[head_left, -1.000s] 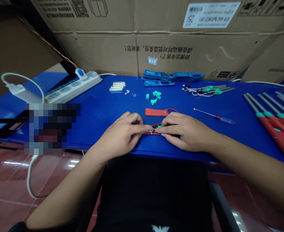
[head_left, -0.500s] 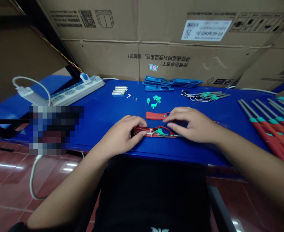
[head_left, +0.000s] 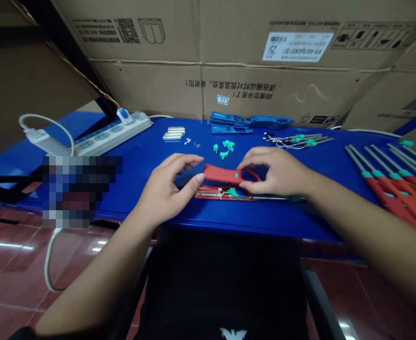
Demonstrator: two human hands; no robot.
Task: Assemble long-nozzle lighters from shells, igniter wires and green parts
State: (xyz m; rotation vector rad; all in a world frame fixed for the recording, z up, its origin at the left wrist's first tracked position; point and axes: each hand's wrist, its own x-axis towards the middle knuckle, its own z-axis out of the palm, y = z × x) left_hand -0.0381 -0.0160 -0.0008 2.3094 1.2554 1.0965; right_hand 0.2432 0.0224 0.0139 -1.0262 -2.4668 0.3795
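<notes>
Head view: right hand [head_left: 277, 172] pinches a red plastic shell half [head_left: 220, 174] above the open red lower shell [head_left: 208, 194] on the blue worktop [head_left: 264, 221], leaving its green-clipped wiring [head_left: 236, 192] uncovered; left hand [head_left: 163, 189] open, just beside.

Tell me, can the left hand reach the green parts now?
Probably yes. The left hand is open and holds nothing, and the green parts lie just beyond its fingertips. The red handle, held by the right hand, sits beside the way, not across it.
</notes>
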